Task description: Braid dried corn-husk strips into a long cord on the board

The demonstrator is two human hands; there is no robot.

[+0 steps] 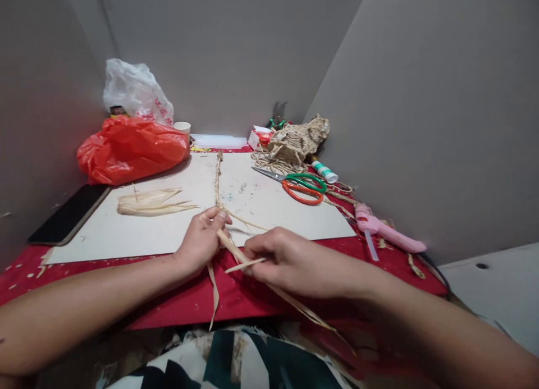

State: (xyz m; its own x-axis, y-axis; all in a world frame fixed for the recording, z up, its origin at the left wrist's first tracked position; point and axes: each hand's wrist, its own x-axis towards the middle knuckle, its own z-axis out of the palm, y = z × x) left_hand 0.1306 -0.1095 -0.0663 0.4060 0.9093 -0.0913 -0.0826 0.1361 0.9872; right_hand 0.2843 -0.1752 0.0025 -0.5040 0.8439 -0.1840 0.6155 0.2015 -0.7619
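Observation:
A thin braided cord of dried corn husk [218, 178] lies across the white board and runs into my left hand [202, 234], which pinches its near end. Pale husk strips [229, 243] fan out from that pinch, one hanging below it. My right hand [280, 260] is closed around some of these strips, just right of my left hand; their long tails trail over the table's front edge. Its fingertips are partly hidden. To the left, a flat bundle of dried husks [147, 202] rests on the board.
On the white board [105, 237] lie scissors [301, 187]. A pink glue gun [389, 229] and coiled cord [295, 145] sit to the right. At left are a red plastic bag [130, 150], a clear bag [135, 86] and a phone [69, 215]. Grey walls enclose the table.

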